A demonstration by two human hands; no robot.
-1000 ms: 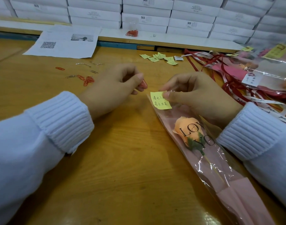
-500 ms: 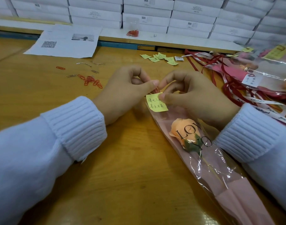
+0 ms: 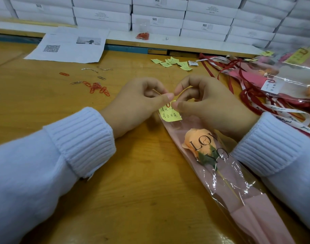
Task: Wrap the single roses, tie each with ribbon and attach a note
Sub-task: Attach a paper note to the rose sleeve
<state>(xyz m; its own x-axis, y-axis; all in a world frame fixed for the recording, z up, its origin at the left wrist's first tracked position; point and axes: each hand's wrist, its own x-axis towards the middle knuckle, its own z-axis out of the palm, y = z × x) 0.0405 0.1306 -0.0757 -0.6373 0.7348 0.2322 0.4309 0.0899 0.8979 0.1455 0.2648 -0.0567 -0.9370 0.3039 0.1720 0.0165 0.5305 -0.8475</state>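
Note:
An orange rose (image 3: 197, 143) lies in a clear and pink sleeve (image 3: 242, 187) printed with "LOVE YOU", slanting from the table's middle toward the lower right. A yellow handwritten note (image 3: 170, 116) sits at the sleeve's top edge. My left hand (image 3: 136, 104) pinches a red paper clip (image 3: 168, 104) at the note's top edge. My right hand (image 3: 210, 106) pinches the note and the sleeve's rim between thumb and forefinger, right beside the clip. The fingertips of both hands nearly touch.
Loose red and silver paper clips (image 3: 96, 88) lie left of my hands. Several spare yellow notes (image 3: 173, 62) lie at the back. Red and white ribbons (image 3: 256, 99) and wrapped roses (image 3: 295, 80) pile up at right. A printed sheet (image 3: 69, 46) and stacked white boxes (image 3: 157, 20) line the back.
My left hand has carried the red paper clip rightward to the note and met my right hand. The clip now sits on the note's top edge. The right hand has kept its hold.

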